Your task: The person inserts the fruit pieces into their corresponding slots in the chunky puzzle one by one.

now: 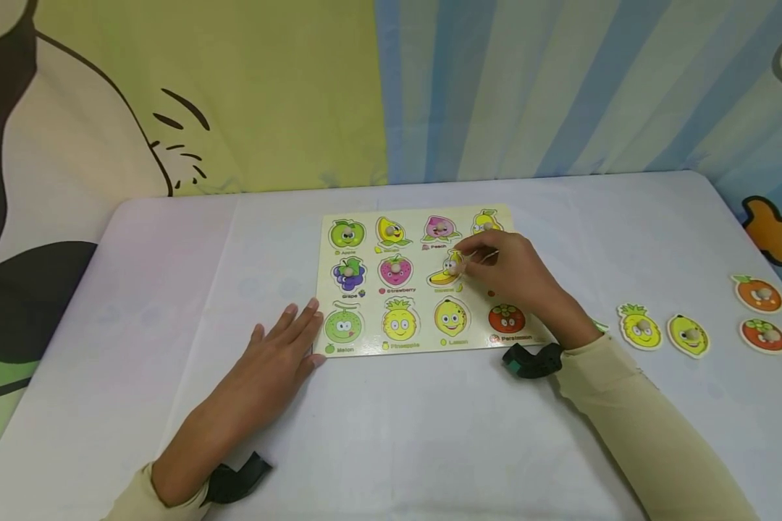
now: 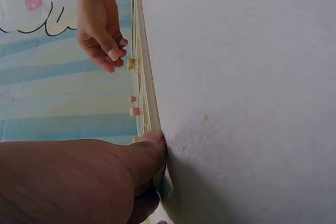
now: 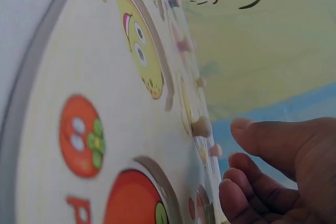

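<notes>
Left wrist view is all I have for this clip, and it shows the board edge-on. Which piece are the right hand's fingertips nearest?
Observer: The banana. In the head view, the right hand has its fingertips at that piece's right side.
Operator: Is every slot filled?
Observer: No. In the right wrist view, the lemon slot shows a printed face and no knob.
Operator: Where is its piece?
Observer: In the head view, a matching lemon piece lies off the board, to its right, beside a loose pineapple piece.
</notes>
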A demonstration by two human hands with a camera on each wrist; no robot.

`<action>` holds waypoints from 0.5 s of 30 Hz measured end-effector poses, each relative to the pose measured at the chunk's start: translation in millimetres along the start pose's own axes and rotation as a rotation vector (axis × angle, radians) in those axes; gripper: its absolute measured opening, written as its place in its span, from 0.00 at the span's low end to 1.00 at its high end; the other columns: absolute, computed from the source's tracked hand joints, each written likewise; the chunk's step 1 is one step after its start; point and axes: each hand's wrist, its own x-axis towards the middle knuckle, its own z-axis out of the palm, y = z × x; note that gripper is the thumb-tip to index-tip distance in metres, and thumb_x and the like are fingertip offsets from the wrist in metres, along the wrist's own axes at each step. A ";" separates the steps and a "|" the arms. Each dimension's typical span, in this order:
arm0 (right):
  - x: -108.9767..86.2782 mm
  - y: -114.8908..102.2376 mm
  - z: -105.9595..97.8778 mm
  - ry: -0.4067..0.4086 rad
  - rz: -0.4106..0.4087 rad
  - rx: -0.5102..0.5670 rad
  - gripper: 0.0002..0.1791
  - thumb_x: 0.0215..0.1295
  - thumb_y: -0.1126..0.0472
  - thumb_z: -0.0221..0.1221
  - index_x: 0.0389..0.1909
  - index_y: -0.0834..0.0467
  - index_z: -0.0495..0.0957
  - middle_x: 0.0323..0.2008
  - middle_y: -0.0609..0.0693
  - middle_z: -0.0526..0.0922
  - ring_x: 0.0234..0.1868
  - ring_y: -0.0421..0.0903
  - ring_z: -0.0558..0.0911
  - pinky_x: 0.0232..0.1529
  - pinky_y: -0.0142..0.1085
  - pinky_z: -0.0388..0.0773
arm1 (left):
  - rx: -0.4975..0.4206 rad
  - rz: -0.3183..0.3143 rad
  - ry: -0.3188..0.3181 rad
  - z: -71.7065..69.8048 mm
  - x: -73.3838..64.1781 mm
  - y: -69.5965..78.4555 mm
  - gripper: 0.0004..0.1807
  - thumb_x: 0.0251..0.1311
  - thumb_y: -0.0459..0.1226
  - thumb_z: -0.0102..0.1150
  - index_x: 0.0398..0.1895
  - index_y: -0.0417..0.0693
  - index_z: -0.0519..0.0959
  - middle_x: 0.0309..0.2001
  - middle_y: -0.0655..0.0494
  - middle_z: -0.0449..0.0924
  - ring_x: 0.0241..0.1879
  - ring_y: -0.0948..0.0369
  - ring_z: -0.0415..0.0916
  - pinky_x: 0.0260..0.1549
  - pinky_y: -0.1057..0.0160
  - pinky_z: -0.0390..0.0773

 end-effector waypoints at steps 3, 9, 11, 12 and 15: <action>-0.9 1.7 -4.3 0.007 0.014 0.003 0.13 0.63 0.66 0.63 0.49 0.61 0.82 0.41 0.54 0.81 0.40 0.50 0.79 0.43 0.42 0.77 | 0.000 0.001 0.000 0.0 -0.7 -0.6 0.35 0.66 0.40 0.60 0.72 0.40 0.61 0.75 0.48 0.52 0.73 0.45 0.45 0.60 0.29 0.51; -4.4 6.2 -13.0 0.018 0.068 -0.010 0.15 0.61 0.66 0.63 0.49 0.61 0.82 0.43 0.55 0.82 0.42 0.51 0.79 0.46 0.44 0.76 | 0.000 0.006 0.002 0.1 -1.0 -1.0 0.34 0.67 0.41 0.59 0.73 0.40 0.61 0.75 0.48 0.52 0.73 0.45 0.46 0.60 0.29 0.51; -6.2 8.6 -16.4 0.026 0.084 -0.017 0.15 0.61 0.66 0.63 0.49 0.61 0.82 0.42 0.56 0.82 0.42 0.52 0.79 0.45 0.44 0.76 | 0.001 0.006 0.000 -0.1 -1.0 -0.8 0.34 0.67 0.41 0.59 0.73 0.40 0.61 0.75 0.48 0.52 0.74 0.45 0.45 0.60 0.29 0.51; -7.3 10.0 -18.2 0.029 0.087 -0.022 0.15 0.61 0.67 0.62 0.49 0.61 0.82 0.42 0.56 0.82 0.42 0.52 0.79 0.45 0.44 0.76 | 0.001 0.005 -0.002 -0.3 -1.0 -0.7 0.34 0.67 0.41 0.59 0.73 0.40 0.61 0.75 0.49 0.52 0.74 0.45 0.45 0.60 0.29 0.51; -10.3 14.6 -23.6 0.048 0.100 -0.033 0.14 0.62 0.66 0.62 0.50 0.62 0.82 0.41 0.56 0.81 0.41 0.53 0.79 0.43 0.44 0.76 | 0.003 0.000 -0.009 -0.9 -1.1 -0.5 0.34 0.67 0.41 0.59 0.73 0.40 0.60 0.75 0.49 0.51 0.74 0.45 0.45 0.60 0.29 0.50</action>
